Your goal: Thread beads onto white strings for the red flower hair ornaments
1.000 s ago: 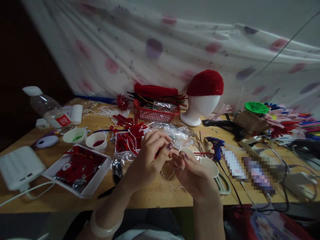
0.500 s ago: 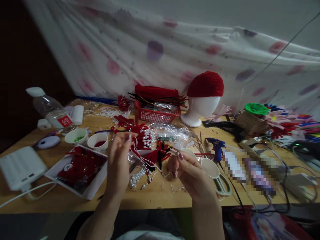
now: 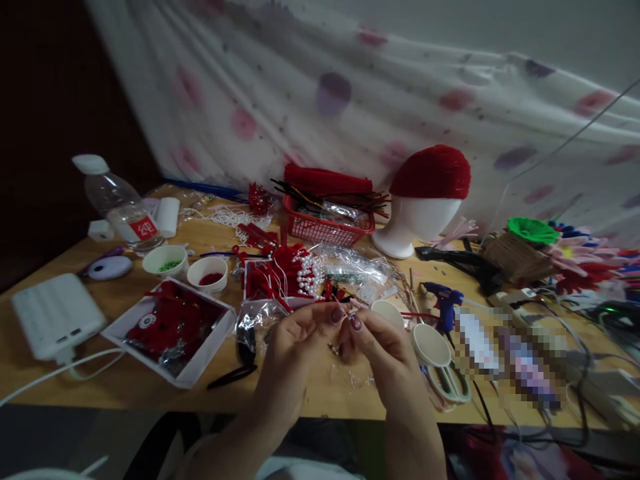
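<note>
Where both hands meet low in the middle of the frame, the left hand (image 3: 293,343) and right hand (image 3: 387,347) each press their grip together, pinching one tiny piece (image 3: 334,347) just above the worktop (image 3: 125,383). It is too small to identify. Behind lie two cups (image 3: 430,343), pearls (image 3: 307,273), then a red basket (image 3: 325,230) and a head form (image 3: 423,223).

left hand (image 3: 295,340) | fingertips pinched (thumb to forefinger) | right hand (image 3: 380,343) | pinched too, tips touching left's
</note>
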Tool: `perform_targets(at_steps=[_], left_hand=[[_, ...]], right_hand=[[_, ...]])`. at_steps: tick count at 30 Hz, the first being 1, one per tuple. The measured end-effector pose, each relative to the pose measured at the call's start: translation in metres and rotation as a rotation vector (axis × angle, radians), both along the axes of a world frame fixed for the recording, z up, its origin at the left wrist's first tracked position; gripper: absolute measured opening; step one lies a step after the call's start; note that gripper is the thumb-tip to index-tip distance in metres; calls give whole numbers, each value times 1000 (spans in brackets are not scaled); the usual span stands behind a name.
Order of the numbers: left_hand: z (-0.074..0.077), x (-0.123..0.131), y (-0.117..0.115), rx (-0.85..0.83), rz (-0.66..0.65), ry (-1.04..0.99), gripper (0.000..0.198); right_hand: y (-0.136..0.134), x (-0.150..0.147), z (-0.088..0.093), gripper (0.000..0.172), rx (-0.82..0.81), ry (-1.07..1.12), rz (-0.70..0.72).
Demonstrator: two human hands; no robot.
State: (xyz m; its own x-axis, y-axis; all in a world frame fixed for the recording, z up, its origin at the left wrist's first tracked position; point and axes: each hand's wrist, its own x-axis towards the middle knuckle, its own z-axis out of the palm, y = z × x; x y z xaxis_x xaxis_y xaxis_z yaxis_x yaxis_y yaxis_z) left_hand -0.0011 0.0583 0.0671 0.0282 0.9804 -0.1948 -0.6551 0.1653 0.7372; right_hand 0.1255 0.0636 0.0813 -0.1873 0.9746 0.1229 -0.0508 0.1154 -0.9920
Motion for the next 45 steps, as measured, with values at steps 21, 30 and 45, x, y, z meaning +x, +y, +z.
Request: perform_targets(at_steps=[21,30,45], left_hand=[[47,-57,35,162,440,-482,26],[53,-81,33,198,582,-422,28],[16,-49,10,181,-61,443,23]], right_hand=[[9,31,-20,44,-73,41,12],[-1,57,-31,48,-107,-2,-132],[-78,179,-71,39,-35,-1021,-891]])
